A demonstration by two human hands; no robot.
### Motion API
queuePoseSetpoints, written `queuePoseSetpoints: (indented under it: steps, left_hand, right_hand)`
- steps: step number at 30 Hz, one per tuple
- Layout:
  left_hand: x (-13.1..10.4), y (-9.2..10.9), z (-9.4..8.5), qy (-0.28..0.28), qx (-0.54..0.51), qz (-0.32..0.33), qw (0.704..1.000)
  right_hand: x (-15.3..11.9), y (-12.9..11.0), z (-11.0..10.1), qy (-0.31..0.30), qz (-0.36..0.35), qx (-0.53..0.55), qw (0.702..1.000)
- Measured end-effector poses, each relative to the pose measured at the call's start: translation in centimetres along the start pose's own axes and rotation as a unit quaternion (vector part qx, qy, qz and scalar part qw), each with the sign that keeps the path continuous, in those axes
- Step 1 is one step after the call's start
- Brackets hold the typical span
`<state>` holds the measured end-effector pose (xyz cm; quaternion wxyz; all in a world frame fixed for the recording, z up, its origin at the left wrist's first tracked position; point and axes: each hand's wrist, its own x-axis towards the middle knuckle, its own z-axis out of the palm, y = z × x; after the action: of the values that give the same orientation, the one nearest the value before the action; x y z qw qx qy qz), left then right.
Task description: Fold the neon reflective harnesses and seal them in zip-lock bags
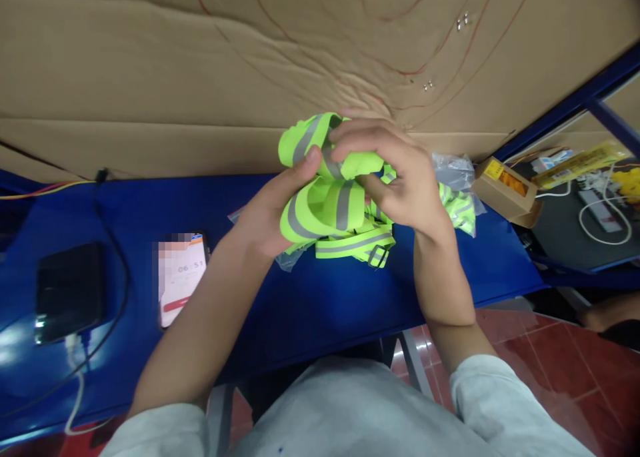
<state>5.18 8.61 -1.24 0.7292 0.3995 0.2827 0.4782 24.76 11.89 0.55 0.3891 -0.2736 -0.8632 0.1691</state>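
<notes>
Both my hands are raised above the blue table, holding a looped neon-yellow reflective strap (325,210) with a grey stripe. My left hand (275,210) grips it from the left, thumb up along the fabric. From the right, my right hand (387,167) curls its fingers over the upper folds. More of the strapping (345,245) hangs or lies below, with a black buckle (379,256) at its end; I cannot tell whether it belongs to the same piece. Behind my right wrist lies another neon-yellow bundle (459,209) beside clear plastic.
On the blue table (310,324), a phone (183,277) and a black box-shaped device (70,292) with cables lie at left. An open cardboard box (507,190) stands at right, near a power strip (600,210). Brown cardboard (200,70) walls the back. Another person's arm (607,314) shows at far right.
</notes>
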Motion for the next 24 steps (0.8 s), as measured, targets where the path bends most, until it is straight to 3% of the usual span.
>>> queuePoseSetpoints:
  steps: [3, 5, 6, 8, 10, 11, 14, 16, 20, 24]
  left_hand:
    - [0.6, -0.5, -0.2, -0.033, -0.059, 0.022, 0.997]
    - [1.0, -0.9, -0.6, -0.022, -0.058, 0.051, 0.997]
    - [1.1, -1.1, -0.8, -0.009, -0.053, 0.058, 0.997]
    - [1.3, -1.3, -1.3, 0.016, -0.039, 0.054, 0.998]
    - [1.2, -1.5, -1.7, 0.021, -0.015, 0.04, 0.999]
    - [1.0, -1.5, -1.9, 0.011, 0.004, 0.031, 0.999]
    - [0.8, -1.6, -2.4, -0.027, 0.058, 0.004, 0.998]
    - [0.9, -1.6, -2.5, -0.029, 0.053, -0.015, 0.998]
    - [1.5, -1.8, -2.1, 0.013, -0.038, -0.028, 0.999]
    - [1.4, -1.2, -1.4, 0.046, -0.144, 0.041, 0.988]
  right_hand:
    - [0.1, 0.1, -0.7, -0.075, -0.044, 0.054, 0.995]
    - [0.1, 0.4, -0.9, -0.098, -0.057, 0.111, 0.987]
    - [0.1, 0.6, -0.9, -0.067, -0.059, 0.149, 0.985]
    - [0.2, 1.2, -0.6, 0.06, -0.041, 0.204, 0.976]
    - [0.3, 1.8, -0.4, 0.151, -0.01, 0.206, 0.967]
    - [0.3, 2.1, -0.3, 0.148, 0.015, 0.193, 0.97]
    - [0.2, 2.8, -0.3, 0.006, 0.105, 0.165, 0.981]
    - [0.1, 2.9, -0.1, -0.046, 0.133, 0.149, 0.979]
    - [0.2, 2.6, 0.5, 0.003, 0.075, 0.062, 0.995]
    - [0.6, 1.8, 1.8, 0.031, -0.007, -0.039, 0.999]
